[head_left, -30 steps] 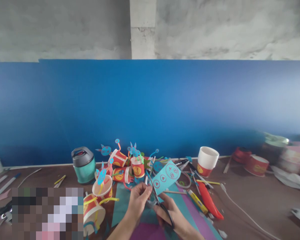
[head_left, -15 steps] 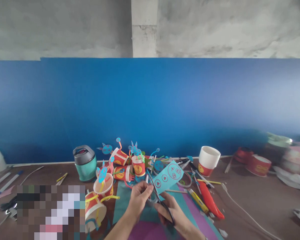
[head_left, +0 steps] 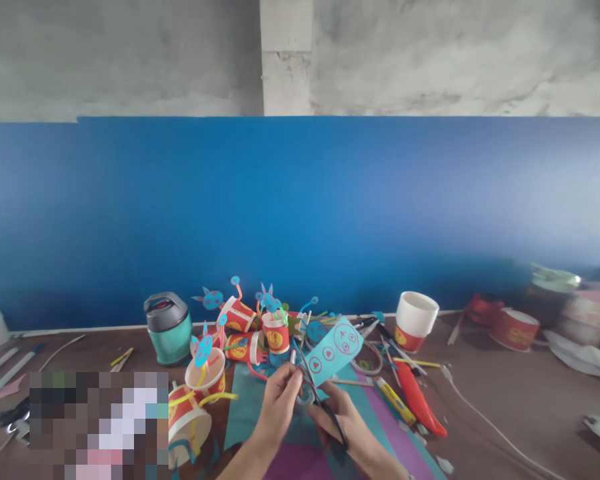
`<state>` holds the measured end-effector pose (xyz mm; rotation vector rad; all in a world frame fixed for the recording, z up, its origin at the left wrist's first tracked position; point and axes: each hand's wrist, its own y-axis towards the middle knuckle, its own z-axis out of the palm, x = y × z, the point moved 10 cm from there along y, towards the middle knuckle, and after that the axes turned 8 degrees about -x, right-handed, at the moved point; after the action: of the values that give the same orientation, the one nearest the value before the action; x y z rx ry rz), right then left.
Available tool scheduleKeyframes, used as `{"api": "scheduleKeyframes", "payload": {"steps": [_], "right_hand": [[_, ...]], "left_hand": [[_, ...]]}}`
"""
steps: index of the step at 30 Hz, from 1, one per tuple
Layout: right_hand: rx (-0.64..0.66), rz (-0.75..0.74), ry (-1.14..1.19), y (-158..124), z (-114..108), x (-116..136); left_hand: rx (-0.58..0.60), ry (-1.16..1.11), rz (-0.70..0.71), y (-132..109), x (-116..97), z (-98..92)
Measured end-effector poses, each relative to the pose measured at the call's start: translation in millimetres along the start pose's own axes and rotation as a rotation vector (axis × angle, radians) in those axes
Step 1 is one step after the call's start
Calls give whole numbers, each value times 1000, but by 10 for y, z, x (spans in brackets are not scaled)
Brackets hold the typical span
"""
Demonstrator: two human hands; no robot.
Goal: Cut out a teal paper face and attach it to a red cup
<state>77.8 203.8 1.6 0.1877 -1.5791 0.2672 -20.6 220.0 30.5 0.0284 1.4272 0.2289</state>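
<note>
My right hand (head_left: 340, 420) grips a pair of scissors (head_left: 334, 420) by the black handles, blades pointing up and left. Beside the blades, a light-blue paper strip (head_left: 336, 353) carries a round face and two small circles with hearts, drawn in dark line. Its lower edge comes close to my right fingers. My left hand (head_left: 283, 397) is closed in a pinch just left of the blades; what sits between its fingertips is too small to make out. A roll of clear tape (head_left: 306, 398) shows partly between my hands.
Red-and-white paper cups (head_left: 206, 373) with blue cut-out faces and bent straws crowd the left. Behind them stands a teal flask (head_left: 169, 333). On the right are a white cup stack (head_left: 417, 317), a yellow cutter (head_left: 396, 400), a red pouch-like item (head_left: 420, 400) and a white cable (head_left: 485, 417).
The whole view has shifted slightly. The blue strip has tilted a little against the scissors, and both hands stay in nearly the same place.
</note>
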Motion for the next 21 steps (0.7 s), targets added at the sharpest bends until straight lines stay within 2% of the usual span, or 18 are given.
{"api": "scheduleKeyframes", "payload": {"steps": [5,11,15,21], "right_hand": [[26,-34,23,3,13,2],[8,-16,14,3,0,-34],[5,-6,-17,5,-2,-31],[-57,86,-32,18,-67,-168]], "left_hand": [[56,27,20,0,-15,32],[52,31,31,6,-45,23],[46,11,-16,11,15,9],[71,-23,-78,21,82,8]]}}
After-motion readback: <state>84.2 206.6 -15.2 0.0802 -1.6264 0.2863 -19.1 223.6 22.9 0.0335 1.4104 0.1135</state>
